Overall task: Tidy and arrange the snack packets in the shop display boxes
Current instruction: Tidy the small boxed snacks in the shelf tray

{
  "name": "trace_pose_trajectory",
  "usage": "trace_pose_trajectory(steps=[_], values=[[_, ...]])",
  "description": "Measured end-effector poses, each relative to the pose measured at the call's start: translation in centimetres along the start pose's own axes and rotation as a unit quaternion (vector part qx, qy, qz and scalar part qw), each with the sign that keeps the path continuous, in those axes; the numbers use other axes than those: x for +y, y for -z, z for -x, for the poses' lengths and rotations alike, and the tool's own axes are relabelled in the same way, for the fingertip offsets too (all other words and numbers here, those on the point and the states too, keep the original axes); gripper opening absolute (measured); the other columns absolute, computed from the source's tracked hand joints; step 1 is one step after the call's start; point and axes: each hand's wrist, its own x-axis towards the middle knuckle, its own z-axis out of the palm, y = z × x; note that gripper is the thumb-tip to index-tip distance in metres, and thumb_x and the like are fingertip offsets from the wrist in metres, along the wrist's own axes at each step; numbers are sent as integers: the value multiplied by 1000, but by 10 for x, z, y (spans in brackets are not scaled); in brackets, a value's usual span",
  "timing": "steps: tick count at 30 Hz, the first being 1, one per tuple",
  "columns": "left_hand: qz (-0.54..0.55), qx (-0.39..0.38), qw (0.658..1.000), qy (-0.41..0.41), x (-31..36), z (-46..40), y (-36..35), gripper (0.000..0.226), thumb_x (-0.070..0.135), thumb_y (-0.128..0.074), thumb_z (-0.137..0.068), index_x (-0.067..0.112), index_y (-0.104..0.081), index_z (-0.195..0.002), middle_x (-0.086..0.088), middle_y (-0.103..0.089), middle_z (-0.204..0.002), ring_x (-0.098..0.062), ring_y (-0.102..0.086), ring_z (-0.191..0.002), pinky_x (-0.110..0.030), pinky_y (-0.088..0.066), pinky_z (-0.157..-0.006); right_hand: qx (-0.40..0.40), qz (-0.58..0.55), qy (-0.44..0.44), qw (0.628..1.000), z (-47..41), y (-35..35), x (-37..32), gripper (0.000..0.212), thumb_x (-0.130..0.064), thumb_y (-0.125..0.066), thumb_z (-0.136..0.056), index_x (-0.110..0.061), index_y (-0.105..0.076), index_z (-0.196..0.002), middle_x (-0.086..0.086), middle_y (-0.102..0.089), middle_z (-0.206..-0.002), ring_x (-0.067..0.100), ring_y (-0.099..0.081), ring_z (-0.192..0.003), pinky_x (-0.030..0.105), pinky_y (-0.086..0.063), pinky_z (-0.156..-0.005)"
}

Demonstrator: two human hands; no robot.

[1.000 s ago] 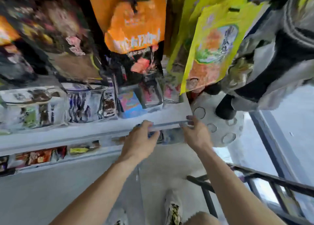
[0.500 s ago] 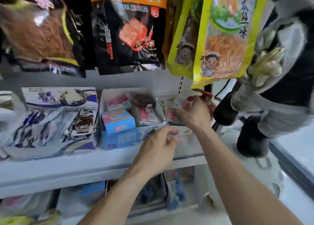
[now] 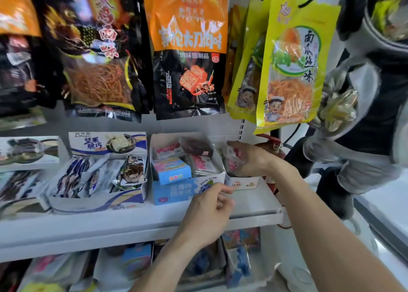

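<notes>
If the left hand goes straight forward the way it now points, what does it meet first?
Probably the front wall of the blue display box; the left hand is just before it, though depth is unclear.

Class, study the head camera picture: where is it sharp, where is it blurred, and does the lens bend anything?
Head view: the hanging orange packet is sharp, its print readable; the far-left packets and lower shelf boxes are smeared; the shelf edge tilts from wide-angle distortion; lighting is even, with slight glare on the yellow packet; the right hand holding small packets is a little soft.
</notes>
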Motion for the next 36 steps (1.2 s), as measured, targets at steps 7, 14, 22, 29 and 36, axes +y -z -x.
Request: trace_pose_trajectory(steps=[7, 14, 22, 29, 36], values=[[-1, 38, 999, 2, -6, 6, 18, 21, 31, -56, -99, 34, -62, -119, 19, -68, -106, 12, -62, -89, -15, -52, -84, -105, 109, -12, 988, -12, 9, -7, 71, -19, -76, -77, -20, -45, -141, 1, -58, -134, 22, -56, -114, 24, -45, -86], [0, 61, 998, 9, -8, 12, 27, 24, 29, -60, -97, 35, -59, -121, 20, -67, -102, 7, -65, -90, -19, -52, -84, 112, 224, 94, 963, -8, -7, 3, 37, -28, -64, -80, -21, -65, -116, 7, -71, -96, 34, -64, -92, 32, -47, -63], [74, 68, 994, 52, -11, 17, 31, 19, 34, -62, -96, 34, -65, -115, 15, -72, -98, 1, -68, -88, -23, -55, -86, 367, 138, 162, 906, 34, -23, 9, 36, -16, -53, -78, -12, -72, -108, 3, -68, -67, 27, -65, -57, 25, -39, -45], [539, -58, 813, 213, 23, 19, 14, 67, 55, -68, -88, 0, -61, -125, -21, -71, -118, -34, -71, -108, -47, -51, -105, 389, 83, 178, 900, 107, -39, -14, 36, -11, -65, -79, -15, -70, -114, -6, -74, -95, 11, -70, -80, 29, -56, -61], [582, -61, 794, 166, 44, 22, 1, 37, 32, -70, -91, 10, -72, -121, -16, -73, -115, -29, -72, -100, -43, -55, -90, 263, 46, 163, 950, 151, -55, -31, 55, -32, -64, -71, -25, -68, -125, -20, -64, -129, 2, -51, -129, 27, -50, -100]])
